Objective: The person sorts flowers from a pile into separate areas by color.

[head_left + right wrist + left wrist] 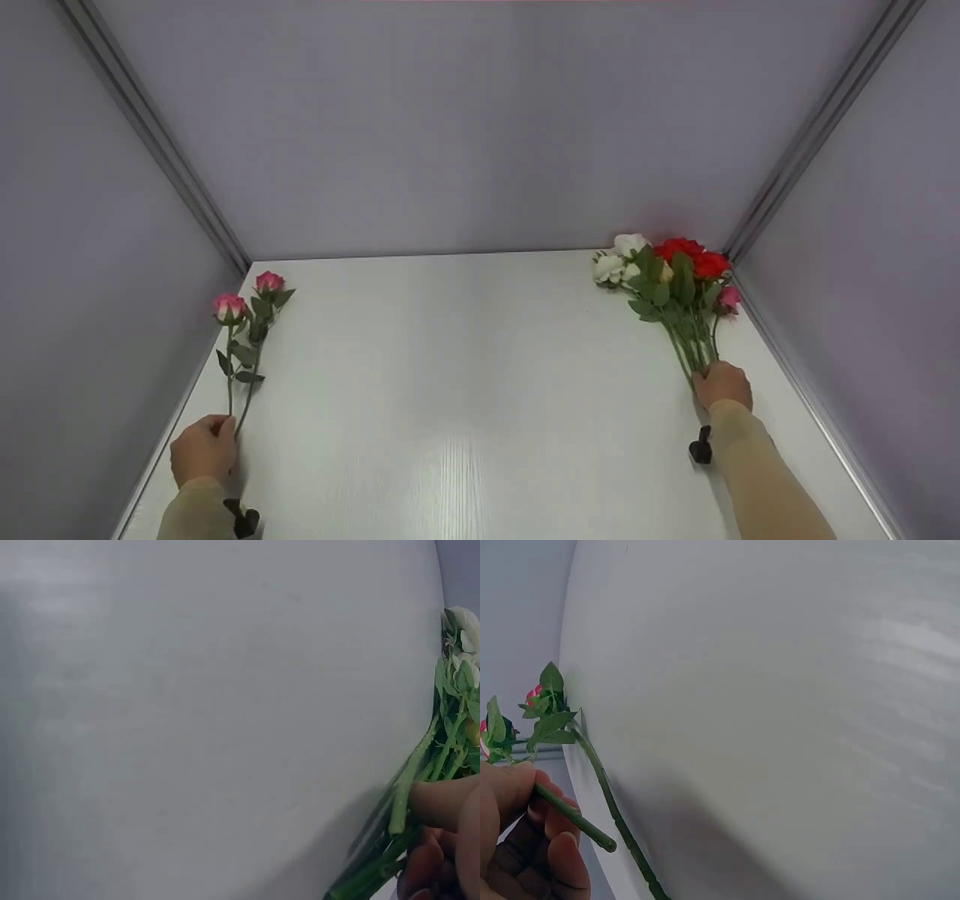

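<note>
At the left side of the table, my left hand pinches the stem of a pink rose between thumb and fingers. The cut end of that stem sticks out past the fingertips in the left wrist view. Just right of it a second pink rose lies on the table, its stem running close beside the hand. On the far right, my right hand holds stems of a bunch with white flowers, red flowers and a pink flower. The right thumb presses over green stems; some fingers are hidden.
The white table stretches between the two hands. Grey panels enclose it at the left, right and back. Both flower groups lie near the side edges. A small black device sits at the right wrist, another at the left.
</note>
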`<state>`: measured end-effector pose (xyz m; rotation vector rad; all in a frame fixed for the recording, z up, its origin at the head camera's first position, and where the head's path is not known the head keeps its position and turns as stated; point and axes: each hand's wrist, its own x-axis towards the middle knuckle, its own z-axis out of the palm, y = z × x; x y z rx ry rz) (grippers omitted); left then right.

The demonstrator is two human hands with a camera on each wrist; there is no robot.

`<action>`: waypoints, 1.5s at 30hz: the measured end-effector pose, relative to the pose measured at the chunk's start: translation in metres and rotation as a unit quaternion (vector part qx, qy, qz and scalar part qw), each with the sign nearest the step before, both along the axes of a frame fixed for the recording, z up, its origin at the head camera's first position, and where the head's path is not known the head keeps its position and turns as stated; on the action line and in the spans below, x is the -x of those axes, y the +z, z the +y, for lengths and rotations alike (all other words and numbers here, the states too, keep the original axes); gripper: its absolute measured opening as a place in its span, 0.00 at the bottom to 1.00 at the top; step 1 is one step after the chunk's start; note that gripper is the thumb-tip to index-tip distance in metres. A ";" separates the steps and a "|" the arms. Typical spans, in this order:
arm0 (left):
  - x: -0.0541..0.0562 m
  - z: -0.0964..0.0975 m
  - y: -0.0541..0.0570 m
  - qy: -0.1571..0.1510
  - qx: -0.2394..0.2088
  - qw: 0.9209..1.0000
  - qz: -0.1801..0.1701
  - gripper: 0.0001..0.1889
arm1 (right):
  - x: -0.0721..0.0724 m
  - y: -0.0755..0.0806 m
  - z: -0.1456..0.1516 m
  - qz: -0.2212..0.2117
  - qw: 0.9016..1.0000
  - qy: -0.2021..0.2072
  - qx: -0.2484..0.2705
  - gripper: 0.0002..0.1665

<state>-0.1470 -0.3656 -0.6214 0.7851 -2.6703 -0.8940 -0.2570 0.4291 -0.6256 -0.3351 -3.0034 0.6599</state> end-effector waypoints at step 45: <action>0.017 -0.007 -0.009 -0.020 0.016 0.999 -0.019 0.15 | -0.005 0.009 -0.011 0.117 0.991 -0.020 0.062 0.16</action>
